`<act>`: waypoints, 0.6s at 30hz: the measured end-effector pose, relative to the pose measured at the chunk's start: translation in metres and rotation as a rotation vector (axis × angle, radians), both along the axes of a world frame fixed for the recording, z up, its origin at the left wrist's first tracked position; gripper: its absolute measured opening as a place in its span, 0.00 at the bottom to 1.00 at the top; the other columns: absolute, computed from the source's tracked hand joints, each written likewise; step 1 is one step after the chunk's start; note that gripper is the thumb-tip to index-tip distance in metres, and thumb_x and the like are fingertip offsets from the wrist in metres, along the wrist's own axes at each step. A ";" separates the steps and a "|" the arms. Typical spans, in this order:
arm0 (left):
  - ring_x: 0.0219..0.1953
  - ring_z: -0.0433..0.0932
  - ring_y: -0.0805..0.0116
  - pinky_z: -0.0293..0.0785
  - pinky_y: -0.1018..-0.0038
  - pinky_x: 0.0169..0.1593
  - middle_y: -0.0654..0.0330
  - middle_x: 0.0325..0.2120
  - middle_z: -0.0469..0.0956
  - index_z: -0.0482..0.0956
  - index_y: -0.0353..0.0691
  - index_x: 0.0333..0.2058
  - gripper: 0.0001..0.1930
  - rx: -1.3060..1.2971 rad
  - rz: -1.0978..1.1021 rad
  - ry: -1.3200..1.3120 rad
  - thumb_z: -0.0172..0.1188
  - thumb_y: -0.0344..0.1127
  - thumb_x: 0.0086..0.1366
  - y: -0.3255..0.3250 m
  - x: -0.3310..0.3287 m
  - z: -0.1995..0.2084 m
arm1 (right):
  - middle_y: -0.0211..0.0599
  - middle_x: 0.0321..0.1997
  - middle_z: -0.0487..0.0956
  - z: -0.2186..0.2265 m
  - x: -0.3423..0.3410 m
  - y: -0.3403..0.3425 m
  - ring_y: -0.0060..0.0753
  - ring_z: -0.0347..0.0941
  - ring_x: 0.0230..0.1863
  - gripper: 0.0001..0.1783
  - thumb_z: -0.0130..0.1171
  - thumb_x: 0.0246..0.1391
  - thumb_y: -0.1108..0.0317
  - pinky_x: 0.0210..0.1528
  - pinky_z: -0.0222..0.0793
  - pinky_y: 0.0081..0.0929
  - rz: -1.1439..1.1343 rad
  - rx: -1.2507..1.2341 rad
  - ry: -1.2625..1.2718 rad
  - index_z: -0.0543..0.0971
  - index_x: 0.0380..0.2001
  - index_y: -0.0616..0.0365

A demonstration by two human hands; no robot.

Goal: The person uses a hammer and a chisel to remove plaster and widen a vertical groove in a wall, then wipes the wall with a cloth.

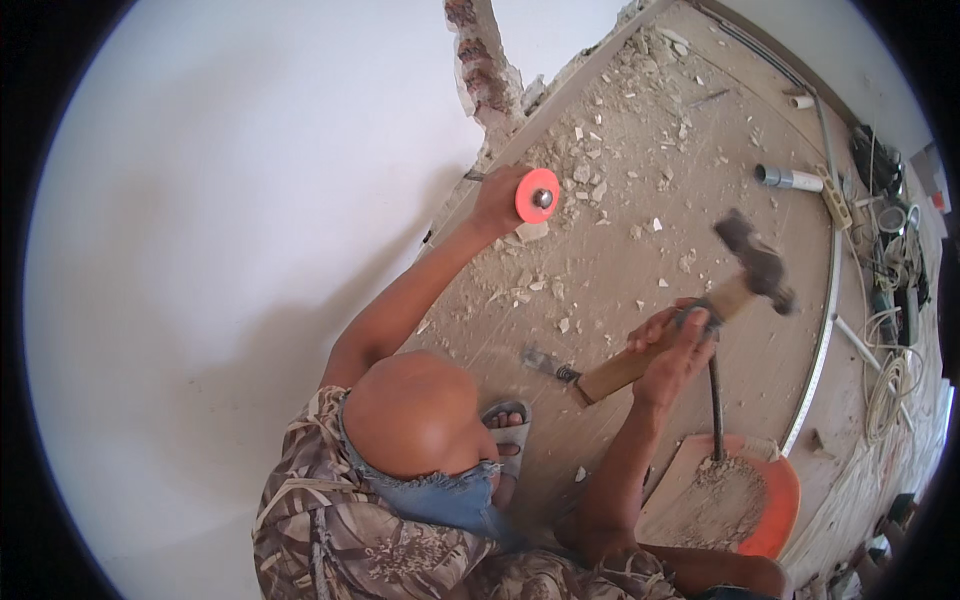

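Observation:
My left hand [496, 205] is closed around a chisel [541, 196] with a round orange-red hand guard and a metal striking end. The chisel's dark tip points at the base of the white wall, beside the broken strip of plaster. In my right hand [672, 362] is a hammer [757, 265] with a dark metal head and a wooden handle, held raised and tilted, apart from the chisel. Its head is blurred by motion. Near the handle's lower end shows a blurred, clear and dark piece [548, 362] that I cannot make out.
Plaster rubble [598, 170] covers the floor along the wall. An orange scoop [783, 500] with debris lies by my right forearm, with a dark rod rising from it. At the right are a grey-white pipe [790, 178], a power strip [834, 200], a long measuring strip [815, 380] and coiled cable [884, 395].

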State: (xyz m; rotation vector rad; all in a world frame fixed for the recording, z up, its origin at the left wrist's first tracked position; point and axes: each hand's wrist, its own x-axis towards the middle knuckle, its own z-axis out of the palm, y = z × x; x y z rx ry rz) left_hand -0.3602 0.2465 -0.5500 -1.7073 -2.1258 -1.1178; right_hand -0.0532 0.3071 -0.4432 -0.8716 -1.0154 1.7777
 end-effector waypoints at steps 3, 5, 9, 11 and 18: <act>0.38 0.78 0.51 0.73 0.58 0.41 0.56 0.34 0.81 0.80 0.43 0.39 0.18 0.005 -0.006 -0.065 0.70 0.39 0.48 -0.004 0.011 0.011 | 0.29 0.20 0.67 -0.001 0.005 -0.004 0.23 0.65 0.18 0.24 0.45 0.67 0.44 0.21 0.66 0.26 -0.140 0.020 0.205 0.68 0.42 0.57; 0.39 0.78 0.50 0.74 0.59 0.43 0.56 0.35 0.81 0.80 0.43 0.39 0.19 0.008 0.002 -0.083 0.71 0.39 0.48 0.004 0.005 0.016 | 0.29 0.20 0.68 -0.026 -0.021 -0.016 0.22 0.66 0.18 0.25 0.46 0.66 0.42 0.21 0.66 0.25 -0.278 0.226 0.117 0.68 0.42 0.56; 0.37 0.80 0.53 0.75 0.63 0.40 0.54 0.36 0.81 0.80 0.41 0.42 0.22 0.003 -0.024 -0.051 0.73 0.40 0.47 0.012 -0.010 0.007 | 0.30 0.24 0.73 -0.095 -0.079 -0.027 0.24 0.69 0.23 0.16 0.52 0.65 0.57 0.26 0.70 0.32 0.192 0.494 -0.444 0.72 0.41 0.61; 0.37 0.80 0.53 0.76 0.63 0.39 0.55 0.36 0.82 0.80 0.42 0.42 0.22 0.009 0.013 -0.051 0.73 0.40 0.47 0.010 -0.003 0.011 | 0.29 0.24 0.74 -0.080 -0.074 -0.014 0.23 0.69 0.22 0.14 0.52 0.65 0.60 0.24 0.69 0.28 0.422 0.091 -0.369 0.72 0.42 0.61; 0.37 0.77 0.47 0.74 0.59 0.40 0.54 0.34 0.80 0.79 0.41 0.38 0.18 -0.022 0.045 -0.113 0.69 0.35 0.47 0.006 -0.003 0.021 | 0.28 0.22 0.73 0.030 -0.007 0.032 0.22 0.70 0.22 0.34 0.34 0.66 0.35 0.28 0.71 0.26 -0.276 0.249 0.356 0.71 0.47 0.56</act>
